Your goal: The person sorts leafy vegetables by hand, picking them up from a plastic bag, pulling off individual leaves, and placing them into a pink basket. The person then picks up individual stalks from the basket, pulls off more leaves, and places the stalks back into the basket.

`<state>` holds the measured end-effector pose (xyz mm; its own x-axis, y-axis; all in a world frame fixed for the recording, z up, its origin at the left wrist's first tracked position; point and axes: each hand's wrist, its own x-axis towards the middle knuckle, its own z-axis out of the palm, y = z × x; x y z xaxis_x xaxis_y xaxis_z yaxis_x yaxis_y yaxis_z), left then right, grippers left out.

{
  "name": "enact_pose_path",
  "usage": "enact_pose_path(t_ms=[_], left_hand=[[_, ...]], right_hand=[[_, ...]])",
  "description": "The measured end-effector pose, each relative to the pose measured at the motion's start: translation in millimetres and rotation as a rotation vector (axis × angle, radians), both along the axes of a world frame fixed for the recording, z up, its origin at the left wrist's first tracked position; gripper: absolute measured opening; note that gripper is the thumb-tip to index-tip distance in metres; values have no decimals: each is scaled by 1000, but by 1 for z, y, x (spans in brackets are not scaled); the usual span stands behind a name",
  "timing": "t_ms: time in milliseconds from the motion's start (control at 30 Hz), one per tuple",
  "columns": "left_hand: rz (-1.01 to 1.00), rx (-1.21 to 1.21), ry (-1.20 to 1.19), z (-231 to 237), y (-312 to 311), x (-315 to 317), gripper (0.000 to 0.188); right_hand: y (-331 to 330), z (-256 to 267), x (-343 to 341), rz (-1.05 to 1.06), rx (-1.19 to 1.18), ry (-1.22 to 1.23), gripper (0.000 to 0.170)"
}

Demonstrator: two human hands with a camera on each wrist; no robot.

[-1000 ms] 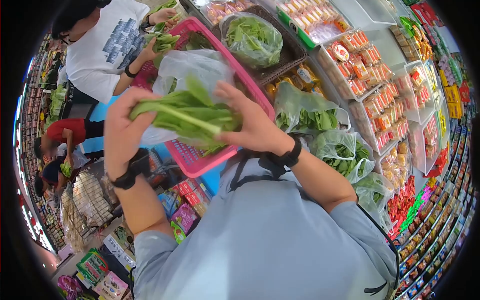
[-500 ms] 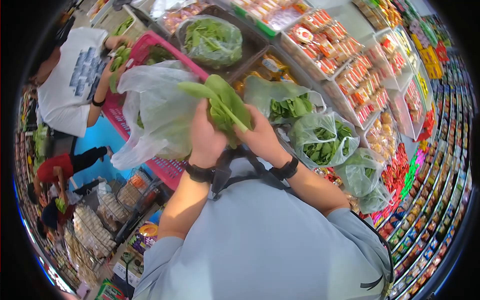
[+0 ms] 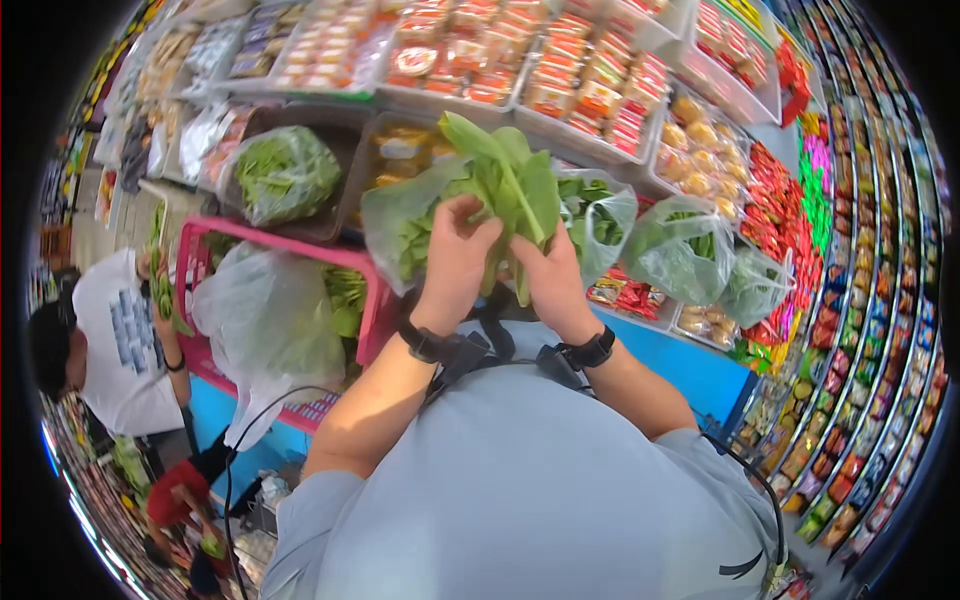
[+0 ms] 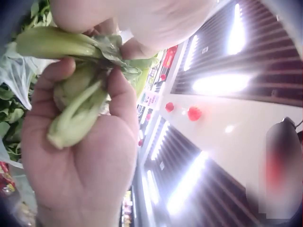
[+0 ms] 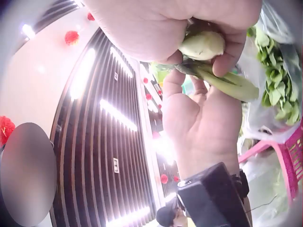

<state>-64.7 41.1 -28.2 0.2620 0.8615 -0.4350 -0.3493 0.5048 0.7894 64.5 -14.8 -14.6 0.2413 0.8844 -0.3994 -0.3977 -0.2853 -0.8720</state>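
Observation:
Several leafy green stalks (image 3: 515, 185) stand in front of the torso, leaves up in the head view. My left hand (image 3: 458, 262) pinches one stalk on their left side, fingers bent. On the other side my right hand (image 3: 558, 285) grips the stalk bases. In the left wrist view the right hand (image 4: 83, 158) curls round a pale green base (image 4: 73, 123), below the left hand (image 4: 137, 21), which is at another stalk (image 4: 57, 43). The right wrist view has the left hand (image 5: 203, 120) beneath the right hand (image 5: 189, 19), fingertips at a stalk (image 5: 232, 85).
Left of the hands stands a pink basket (image 3: 372, 310) with a clear bag (image 3: 265, 300) and greens. Bagged greens (image 3: 410, 225) lie just behind the hands, more bags (image 3: 680, 250) to the right. Packaged snacks (image 3: 600, 90) fill trays further back. A person in white (image 3: 125, 345) holds greens at left.
The view has turned, so the pink basket sits further left. My hands came together on the greens and now hold them before the bagged greens instead of over the basket.

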Motion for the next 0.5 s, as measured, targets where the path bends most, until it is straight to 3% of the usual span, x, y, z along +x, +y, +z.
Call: enact_pose_path(t_ms=[67, 100, 233, 333, 467, 500], left_hand=[[-214, -111, -38, -7, -1, 20, 37], [-293, -161, -120, -11, -3, 28, 34], [-585, 171, 262, -17, -14, 69, 33], [-561, 41, 374, -32, -13, 85, 29], [-496, -15, 337, -39, -12, 83, 34], [-515, -21, 344, -35, -10, 81, 39]], right_hand=[[-10, -5, 36, -20, 27, -32, 48], [-15, -10, 54, 10, 63, -221, 55], [-38, -8, 108, 114, -19, -623, 68], [-47, -13, 132, 113, -100, -828, 63], [-52, -38, 150, 51, 78, -1262, 51], [-51, -42, 153, 48, 76, -1244, 50]])
